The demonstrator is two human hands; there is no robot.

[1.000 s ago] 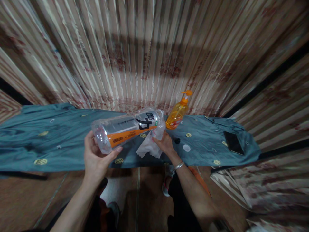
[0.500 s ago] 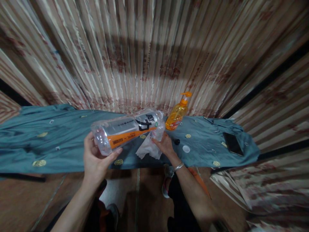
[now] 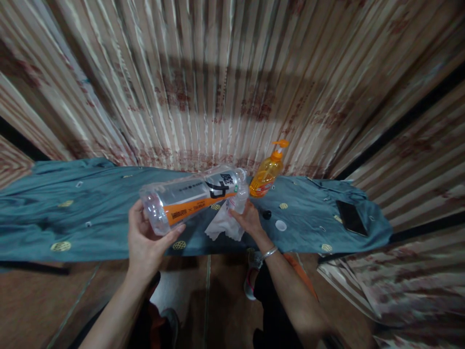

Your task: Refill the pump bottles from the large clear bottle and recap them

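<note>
From far away, I look through the head camera, and almost nothing has changed in the last moment: the view has only slid a tiny bit. The big clear bottle (image 3: 192, 194) is in the same tilted pose over the counter (image 3: 116, 213), so I think the hold on it is steady. Its wide bottom is in the left hand (image 3: 145, 245), with the fingers and thumb spread far apart around it. The top of the bottle points right and a bit up, toward the right hand (image 3: 250, 218). That hand is curled tight around a small clear plastic thing (image 3: 241, 193), maybe a little bottle, and a crumpled white tissue (image 3: 224, 224) hangs just under it. I cannot tell if the small clear plastic thing touches the big bottle's neck. Just behind the right hand, an orange pump bottle (image 3: 266, 177) stands on the counter. A little black thing (image 3: 267, 214) and a white round disc (image 3: 281, 225) lie beside the right hand. A dark phone (image 3: 351, 218) lies flat, well apart, near the counter's right end.
</note>
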